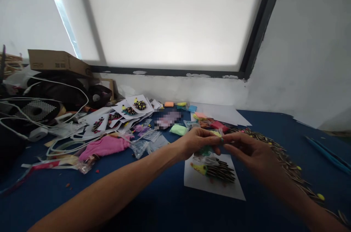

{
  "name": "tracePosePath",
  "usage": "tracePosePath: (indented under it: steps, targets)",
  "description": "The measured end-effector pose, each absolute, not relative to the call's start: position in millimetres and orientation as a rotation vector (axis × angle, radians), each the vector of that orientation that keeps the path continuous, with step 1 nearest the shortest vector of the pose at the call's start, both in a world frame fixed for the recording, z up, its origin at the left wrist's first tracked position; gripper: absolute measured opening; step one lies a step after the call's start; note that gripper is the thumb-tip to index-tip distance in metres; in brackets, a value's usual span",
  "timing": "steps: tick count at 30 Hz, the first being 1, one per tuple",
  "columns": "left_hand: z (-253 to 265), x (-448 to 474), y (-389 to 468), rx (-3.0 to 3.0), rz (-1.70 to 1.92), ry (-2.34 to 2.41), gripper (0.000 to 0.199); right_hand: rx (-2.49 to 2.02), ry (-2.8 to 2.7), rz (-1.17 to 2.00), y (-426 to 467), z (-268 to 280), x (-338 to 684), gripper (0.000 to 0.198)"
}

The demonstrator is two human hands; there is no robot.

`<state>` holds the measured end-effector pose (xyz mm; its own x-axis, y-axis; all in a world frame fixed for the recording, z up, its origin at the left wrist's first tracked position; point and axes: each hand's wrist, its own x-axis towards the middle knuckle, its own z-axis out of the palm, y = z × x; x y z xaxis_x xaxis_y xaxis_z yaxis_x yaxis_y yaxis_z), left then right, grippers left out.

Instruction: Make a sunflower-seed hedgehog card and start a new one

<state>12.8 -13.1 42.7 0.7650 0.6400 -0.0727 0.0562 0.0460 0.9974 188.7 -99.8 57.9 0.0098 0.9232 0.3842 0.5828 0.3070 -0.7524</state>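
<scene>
One left hand (199,140), one right hand (249,147), fingertips meeting, both pinching what looks like a tiny green lump (222,140)! Just below, on flat white paper (214,189), lies the hedgehog shape (216,172): smooth yellow pointed head (200,169), slim dark seeds (222,172) fanned as spines. Crinkled clear plastic (204,159) sits beside it; loose seeds (286,164) streak the blue counter (161,199) at right.

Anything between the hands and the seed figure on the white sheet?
Yes: a crumpled clear wrapper shows between the left hand and the seed figure; whether it is held or rests on the white sheet, I can't tell. Nothing visible stands between the right hand and the figure.
</scene>
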Motion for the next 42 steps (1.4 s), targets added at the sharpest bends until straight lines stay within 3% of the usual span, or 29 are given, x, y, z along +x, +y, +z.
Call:
tracePosePath:
  steps: [7,17,38,42]
  targets:
    - [49.8,0.3,-1.2,1.542,0.369,0.482,0.031,-1.409,-1.734,0.403,-96.8,61.2,189.6,0.029]
    - [44.2,-21.5,26.2,1.950,0.178,0.727,0.022,-1.431,-2.048,0.283,-98.0,39.8,194.2,0.024]
    - [39.5,-18.4,27.2,1.983,0.139,0.738,0.030,-1.426,-2.151,0.165,-96.4,31.6,195.7,0.020]
    - [39.5,-18.6,26.3,1.975,0.130,0.744,0.030,-1.508,-2.140,0.189,-94.2,44.8,205.6,0.028]
